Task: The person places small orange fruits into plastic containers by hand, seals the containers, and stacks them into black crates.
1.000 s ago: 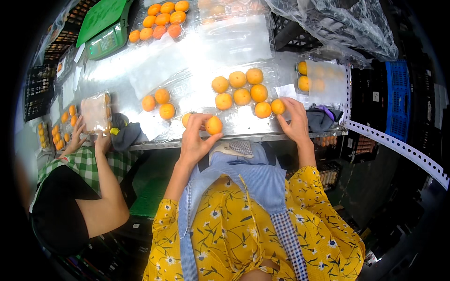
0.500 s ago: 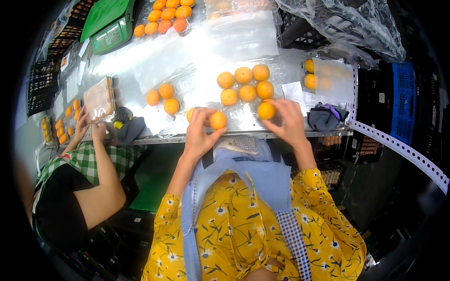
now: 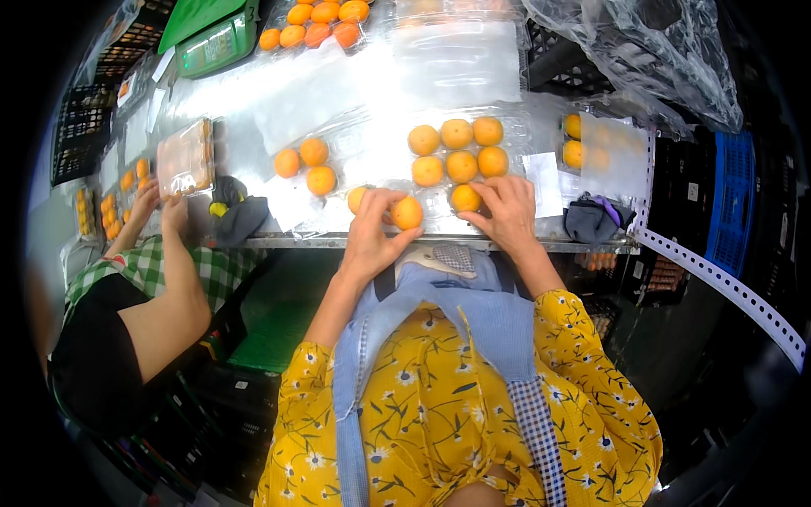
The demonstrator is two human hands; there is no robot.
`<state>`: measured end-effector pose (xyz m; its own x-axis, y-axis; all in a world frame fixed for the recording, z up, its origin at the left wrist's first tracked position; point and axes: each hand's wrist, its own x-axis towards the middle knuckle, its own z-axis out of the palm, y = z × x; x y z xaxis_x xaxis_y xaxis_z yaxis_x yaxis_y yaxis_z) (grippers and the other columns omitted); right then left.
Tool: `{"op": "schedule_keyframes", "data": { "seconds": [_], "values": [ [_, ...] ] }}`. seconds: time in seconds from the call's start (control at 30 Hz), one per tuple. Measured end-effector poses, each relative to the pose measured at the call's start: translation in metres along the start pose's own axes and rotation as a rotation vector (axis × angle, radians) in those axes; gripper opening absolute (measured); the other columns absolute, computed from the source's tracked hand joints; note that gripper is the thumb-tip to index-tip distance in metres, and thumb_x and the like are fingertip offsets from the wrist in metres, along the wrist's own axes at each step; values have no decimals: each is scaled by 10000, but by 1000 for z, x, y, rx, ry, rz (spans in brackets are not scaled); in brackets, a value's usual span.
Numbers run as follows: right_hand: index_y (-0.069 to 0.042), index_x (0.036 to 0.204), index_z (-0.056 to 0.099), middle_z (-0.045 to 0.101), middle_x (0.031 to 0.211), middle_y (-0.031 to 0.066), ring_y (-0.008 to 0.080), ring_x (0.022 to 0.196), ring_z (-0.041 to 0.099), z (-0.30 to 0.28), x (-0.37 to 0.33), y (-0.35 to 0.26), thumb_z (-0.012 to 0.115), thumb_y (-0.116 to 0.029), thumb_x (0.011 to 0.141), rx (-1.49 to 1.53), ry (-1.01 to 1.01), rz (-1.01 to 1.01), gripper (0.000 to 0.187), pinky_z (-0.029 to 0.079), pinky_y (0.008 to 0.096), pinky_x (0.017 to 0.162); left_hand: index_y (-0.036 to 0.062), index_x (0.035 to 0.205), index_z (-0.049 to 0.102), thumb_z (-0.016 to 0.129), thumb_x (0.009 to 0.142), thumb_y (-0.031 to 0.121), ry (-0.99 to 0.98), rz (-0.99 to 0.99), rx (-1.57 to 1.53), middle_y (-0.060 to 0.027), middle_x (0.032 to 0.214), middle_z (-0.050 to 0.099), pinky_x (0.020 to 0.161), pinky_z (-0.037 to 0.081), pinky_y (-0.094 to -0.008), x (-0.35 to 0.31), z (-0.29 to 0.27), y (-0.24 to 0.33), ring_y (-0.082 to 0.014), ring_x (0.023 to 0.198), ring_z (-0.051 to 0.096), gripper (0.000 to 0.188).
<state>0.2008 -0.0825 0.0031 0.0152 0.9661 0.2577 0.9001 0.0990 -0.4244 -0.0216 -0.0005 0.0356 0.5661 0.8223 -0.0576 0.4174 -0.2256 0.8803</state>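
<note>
My left hand [image 3: 372,232] is closed on a mandarin [image 3: 407,213], held at the table's front edge between thumb and fingers. Partly hidden behind that hand is another mandarin [image 3: 356,199]. My right hand [image 3: 507,215] grips a mandarin [image 3: 465,198] from its right side, fingers on top and thumb below. This fruit is at the near part of a clear plastic tray [image 3: 517,127]. Farther back in the tray, several mandarins [image 3: 461,166] stand in two rows. Whether the gripped fruit rests on the tray cannot be made out.
Left of my hands lie three mandarins [image 3: 314,152] in clear plastic. A co-worker's hands [image 3: 173,215] touch a covered fruit pack [image 3: 186,160]. A green scale [image 3: 211,42] stands far left. At right are a covered pack [image 3: 604,148], a dark cloth [image 3: 591,221] and a blue crate [image 3: 731,203].
The right hand has shifted left with its mandarin, from below the tray's right column to below its middle one. The left hand keeps its fruit at the edge. The whole view has shifted slightly.
</note>
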Motion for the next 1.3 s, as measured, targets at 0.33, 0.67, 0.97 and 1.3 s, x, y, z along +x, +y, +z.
{"op": "schedule_keyframes", "data": {
  "seconds": [0.33,0.67,0.97,1.3],
  "values": [
    [-65,1006,573,523,972,76,249,917,479,-4,7,-1,684,-232,691,94,82,149,373,338,369,815,52,1001,510,774,587,142,-50,202,208,-114,923,523,619,467,-315,22,20,-9,-255,775,561,499],
    [-59,1087,551,536,1000,75,222,872,514,-26,19,-25,702,-165,691,726,-131,333,437,423,304,749,33,1012,504,738,710,217,-179,-333,-459,-52,878,530,490,475,-233,33,31,1,-118,647,559,424],
    [-34,1157,525,573,1045,54,116,856,534,-20,26,-38,657,-132,769,1209,-176,478,421,431,253,769,8,1083,437,478,890,374,-341,-709,-1133,-112,926,540,522,506,-245,33,9,26,-159,714,587,416],
    [-9,1182,501,567,1043,79,126,874,532,-24,38,-27,507,-197,881,1235,-206,458,355,427,263,764,13,1113,450,440,906,363,-352,-788,-1391,-117,971,563,609,527,-261,26,10,17,-184,747,604,406]
  ]
}}
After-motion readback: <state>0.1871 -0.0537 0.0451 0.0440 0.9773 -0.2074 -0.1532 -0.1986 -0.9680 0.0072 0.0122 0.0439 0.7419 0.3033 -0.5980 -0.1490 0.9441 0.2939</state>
